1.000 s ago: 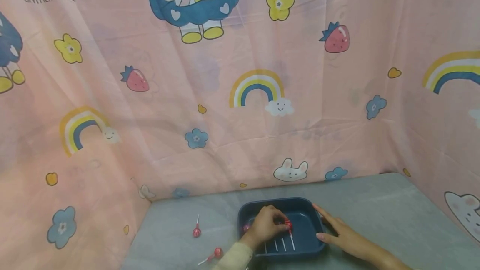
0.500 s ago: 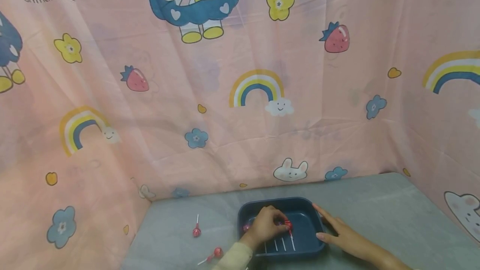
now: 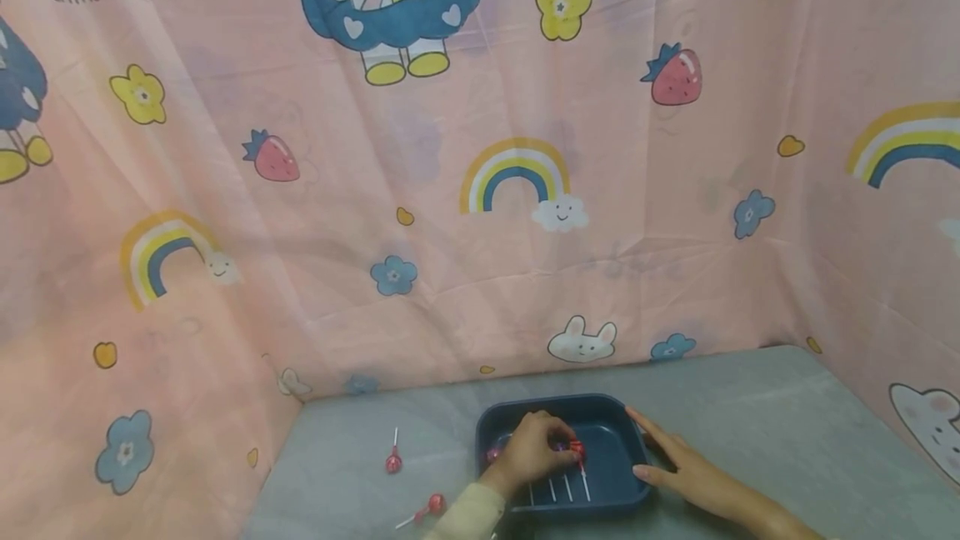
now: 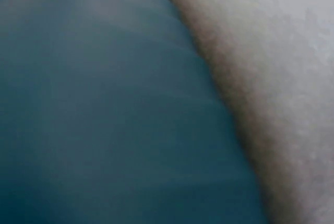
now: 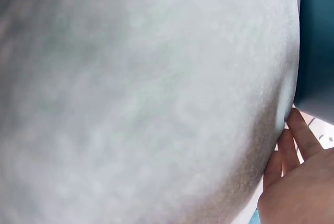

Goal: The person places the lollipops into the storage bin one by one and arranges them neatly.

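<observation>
In the head view my left hand (image 3: 531, 450) reaches into a dark blue rectangular tray (image 3: 628, 497). Its thumb and fingertips pinch a red-wrapped lollipop (image 3: 577, 447), whose white stick points toward the near wall. Several more white sticks (image 3: 567, 488) lie in a row beside it, their heads mostly covered by this hand. A pinkish-red lollipop head (image 3: 492, 456) shows at the tray's left side. My right hand (image 3: 686, 469), fingers extended, touches the tray's right end. The right wrist view shows the right hand's fingers (image 5: 288, 153) near the blue tray (image 5: 317, 41).
Two red lollipops lie on the grey tabletop (image 3: 337, 457) left of the tray: an upper lollipop (image 3: 393, 463) and a lower lollipop (image 3: 437, 506). A pink printed curtain (image 3: 450, 315) encloses the table's back and sides. Blurred blue tray surface (image 4: 115, 119) fills much of the left wrist view.
</observation>
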{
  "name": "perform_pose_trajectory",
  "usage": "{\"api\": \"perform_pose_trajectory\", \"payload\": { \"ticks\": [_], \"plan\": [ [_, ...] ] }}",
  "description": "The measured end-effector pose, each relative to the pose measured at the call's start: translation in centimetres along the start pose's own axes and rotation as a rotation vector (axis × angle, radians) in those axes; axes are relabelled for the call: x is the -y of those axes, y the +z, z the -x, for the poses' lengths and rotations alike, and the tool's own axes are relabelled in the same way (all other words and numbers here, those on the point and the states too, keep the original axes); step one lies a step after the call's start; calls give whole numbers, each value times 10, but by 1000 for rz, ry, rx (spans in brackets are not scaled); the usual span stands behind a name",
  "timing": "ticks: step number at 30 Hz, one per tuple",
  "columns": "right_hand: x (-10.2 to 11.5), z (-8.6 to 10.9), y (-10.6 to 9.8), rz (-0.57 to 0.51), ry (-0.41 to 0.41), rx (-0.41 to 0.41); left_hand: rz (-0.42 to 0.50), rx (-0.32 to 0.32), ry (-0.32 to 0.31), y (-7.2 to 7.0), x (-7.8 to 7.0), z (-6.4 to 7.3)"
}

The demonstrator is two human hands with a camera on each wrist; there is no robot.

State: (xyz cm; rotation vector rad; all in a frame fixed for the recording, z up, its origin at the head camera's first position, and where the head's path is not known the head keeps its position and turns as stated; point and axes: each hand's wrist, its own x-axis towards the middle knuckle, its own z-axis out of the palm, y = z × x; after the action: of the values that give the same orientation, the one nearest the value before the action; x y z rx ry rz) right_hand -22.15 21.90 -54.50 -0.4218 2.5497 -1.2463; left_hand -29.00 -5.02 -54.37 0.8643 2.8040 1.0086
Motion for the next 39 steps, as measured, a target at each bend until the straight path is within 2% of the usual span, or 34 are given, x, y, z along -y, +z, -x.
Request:
{"api": "perform_pose_trajectory", "payload": {
  "ticks": [5,10,14,16,19,24,30,34,37,39],
  "plan": [
    [1,0,0,2,13,1,15,-19,8,-9,-5,0],
    [2,0,0,-6,40,9,45,-38,33,-26,-11,4],
    [2,-2,1,-10,50,8,75,-91,68,-42,-13,15],
    [1,-2,1,-10,53,7,85,-139,85,-49,-11,22],
    [-1,-2,1,-2,37,5,142,-190,64,-61,-6,33],
    [-4,-3,1,-11,25,3,222,-214,-25,-84,4,52],
    [-1,-4,-1,-12,61,12,147,-254,-71,-109,16,80],
    [0,-4,0,-11,68,14,165,-265,-81,-112,32,96],
    [-1,-4,1,-5,64,10,211,-227,-110,-111,45,107],
    [-1,-5,1,-8,69,7,254,-186,-158,-110,52,114]
  ]
}}
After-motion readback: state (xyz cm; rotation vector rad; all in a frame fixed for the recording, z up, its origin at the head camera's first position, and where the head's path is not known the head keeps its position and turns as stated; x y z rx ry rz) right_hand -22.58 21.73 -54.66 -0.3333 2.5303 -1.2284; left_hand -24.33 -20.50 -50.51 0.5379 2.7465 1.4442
